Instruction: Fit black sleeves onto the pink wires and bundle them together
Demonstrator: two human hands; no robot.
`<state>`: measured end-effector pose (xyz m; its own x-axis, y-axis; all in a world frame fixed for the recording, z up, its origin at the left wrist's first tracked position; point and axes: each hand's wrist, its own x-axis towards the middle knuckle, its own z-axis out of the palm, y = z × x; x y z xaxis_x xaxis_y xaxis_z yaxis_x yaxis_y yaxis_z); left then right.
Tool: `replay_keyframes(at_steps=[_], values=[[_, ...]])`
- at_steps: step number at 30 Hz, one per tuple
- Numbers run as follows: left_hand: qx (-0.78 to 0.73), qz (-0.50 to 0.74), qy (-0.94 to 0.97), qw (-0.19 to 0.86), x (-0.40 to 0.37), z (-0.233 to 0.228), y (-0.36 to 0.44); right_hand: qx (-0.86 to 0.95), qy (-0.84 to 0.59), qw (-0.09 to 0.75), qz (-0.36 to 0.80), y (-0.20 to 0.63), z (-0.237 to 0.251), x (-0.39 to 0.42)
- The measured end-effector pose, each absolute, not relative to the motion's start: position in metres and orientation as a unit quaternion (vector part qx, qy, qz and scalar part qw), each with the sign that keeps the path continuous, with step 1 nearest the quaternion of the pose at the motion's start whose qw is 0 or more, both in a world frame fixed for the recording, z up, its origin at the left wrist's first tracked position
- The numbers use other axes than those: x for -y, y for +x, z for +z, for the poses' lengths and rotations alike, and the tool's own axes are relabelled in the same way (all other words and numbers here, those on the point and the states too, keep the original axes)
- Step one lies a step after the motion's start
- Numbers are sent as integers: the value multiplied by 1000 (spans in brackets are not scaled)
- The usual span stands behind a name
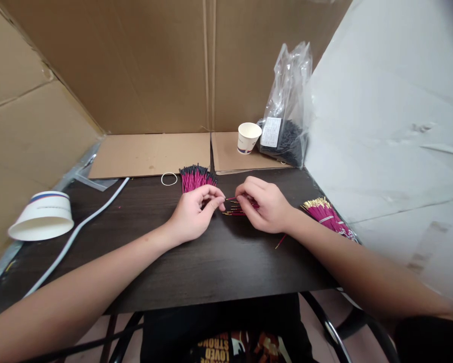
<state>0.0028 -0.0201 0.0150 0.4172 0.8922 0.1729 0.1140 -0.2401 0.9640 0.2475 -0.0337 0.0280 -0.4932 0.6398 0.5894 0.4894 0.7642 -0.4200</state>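
1. Left hand (194, 214) is closed around a bunch of pink sticks (196, 177), black tips fanned upward, keeping them together.
2. Right hand (266, 206) pinches loose sticks (236, 207) on the dark table (196, 267), just beside the left fingers.
3. Another pile of sticks (326, 214) lies near the right wrist.

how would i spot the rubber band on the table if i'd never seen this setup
Find the dark table and the upright pink wire bundle beyond the left hand. Just left of it lies the rubber band, a thin pale ring, flat and empty, the only loop there.
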Motion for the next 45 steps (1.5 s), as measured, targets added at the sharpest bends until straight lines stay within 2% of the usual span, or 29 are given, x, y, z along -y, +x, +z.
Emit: replay_keyframes(at_steps=[11, 15, 18, 21, 25, 28, 34, 45], values=[[-352, 404, 685, 494, 21, 11, 2, 853, -332, 384, 118, 245, 26, 33], [-359, 398, 672, 512, 23, 15, 0, 829, -354, 409, 144, 244, 28, 34], [-363, 392, 678, 505, 24, 16, 0, 784, -393, 439, 196, 243, 27, 33], [-368, 388, 686, 494, 24, 16, 1, 723, -427, 454, 299, 240, 24, 30], [-376, 370, 702, 478, 23, 16, 2, 636, -419, 437, 479, 236, 23, 28], [-378, 348, 718, 469, 23, 17, 2, 598, -409, 421, 545, 233, 24, 29], [-378, 314, 744, 453, 24, 18, 0, 566, -385, 407, 605, 231, 23, 30], [-358, 292, 755, 465, 26, 22, 1, 561, -368, 399, 624, 230, 20, 30]])
